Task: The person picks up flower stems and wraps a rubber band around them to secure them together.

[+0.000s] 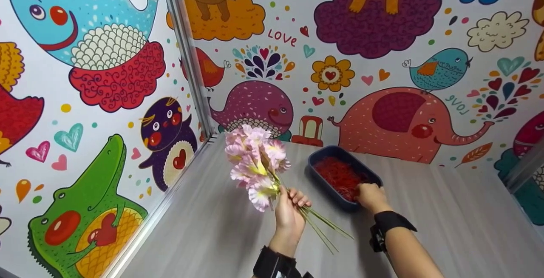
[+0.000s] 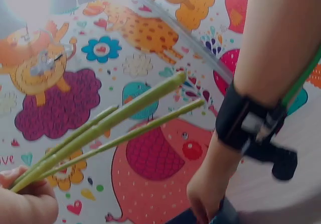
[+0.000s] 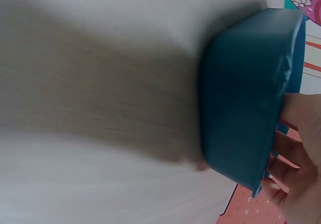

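Note:
My left hand [image 1: 290, 212] grips a bunch of pink-and-white flowers [image 1: 255, 163] by its green stems, above the tabletop. The blooms point away to the upper left. In the left wrist view several cut stem ends [image 2: 125, 103] stick out past the fingers. My right hand [image 1: 373, 197] is at the near right end of a dark blue plastic tub [image 1: 316, 178], which contains red shredded filler [image 1: 335, 171]. In the right wrist view the fingers [image 3: 285, 171] bend at the tub's rim and some go behind it. Whether they pinch the rim or the filler is hidden.
The tub stands on a grey wood-grain table [image 1: 204, 222], close to the back wall. Walls with cartoon animals, such as a red elephant [image 1: 395, 120] and a green crocodile [image 1: 93, 210], enclose the left and back sides. A metal strip [image 1: 187, 52] runs up the corner.

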{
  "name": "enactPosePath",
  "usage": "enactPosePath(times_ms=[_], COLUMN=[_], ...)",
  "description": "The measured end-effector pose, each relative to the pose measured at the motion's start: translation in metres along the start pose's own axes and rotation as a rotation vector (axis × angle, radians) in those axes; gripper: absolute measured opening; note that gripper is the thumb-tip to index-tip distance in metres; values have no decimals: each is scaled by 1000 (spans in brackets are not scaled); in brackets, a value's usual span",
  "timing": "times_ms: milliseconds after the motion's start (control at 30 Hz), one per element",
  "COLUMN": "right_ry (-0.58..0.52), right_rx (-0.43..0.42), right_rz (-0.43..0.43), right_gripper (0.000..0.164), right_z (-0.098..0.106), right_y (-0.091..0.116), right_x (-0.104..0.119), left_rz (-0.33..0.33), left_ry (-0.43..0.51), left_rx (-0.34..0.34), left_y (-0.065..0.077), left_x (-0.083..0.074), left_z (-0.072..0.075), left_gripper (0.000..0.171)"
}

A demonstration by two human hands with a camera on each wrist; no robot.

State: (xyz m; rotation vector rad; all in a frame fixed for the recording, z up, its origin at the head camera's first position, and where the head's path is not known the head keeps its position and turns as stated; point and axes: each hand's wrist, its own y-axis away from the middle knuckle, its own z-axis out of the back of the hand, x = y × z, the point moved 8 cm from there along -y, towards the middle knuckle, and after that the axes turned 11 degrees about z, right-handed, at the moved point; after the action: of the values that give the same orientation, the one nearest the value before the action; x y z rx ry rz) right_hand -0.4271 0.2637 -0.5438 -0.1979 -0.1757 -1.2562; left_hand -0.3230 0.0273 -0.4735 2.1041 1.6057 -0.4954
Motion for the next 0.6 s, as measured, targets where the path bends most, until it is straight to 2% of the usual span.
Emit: enactPosePath(times_ms=[133,400,600], right_ry=[27,12,31], right_rx=[19,141,144], right_rz=[28,46,41], right_gripper=[15,26,26], right_z=[1,1,-5], right_y=[-1,-3,-8], right_x=[7,9,6], left_rz=[-15,-34,-62], left_ry=[4,16,-3], left_rx=[-12,-11,-3], left_y=[11,31,46], left_x=[1,0,-5], left_z=[-8,-21,-23], left_gripper=[45,46,47])
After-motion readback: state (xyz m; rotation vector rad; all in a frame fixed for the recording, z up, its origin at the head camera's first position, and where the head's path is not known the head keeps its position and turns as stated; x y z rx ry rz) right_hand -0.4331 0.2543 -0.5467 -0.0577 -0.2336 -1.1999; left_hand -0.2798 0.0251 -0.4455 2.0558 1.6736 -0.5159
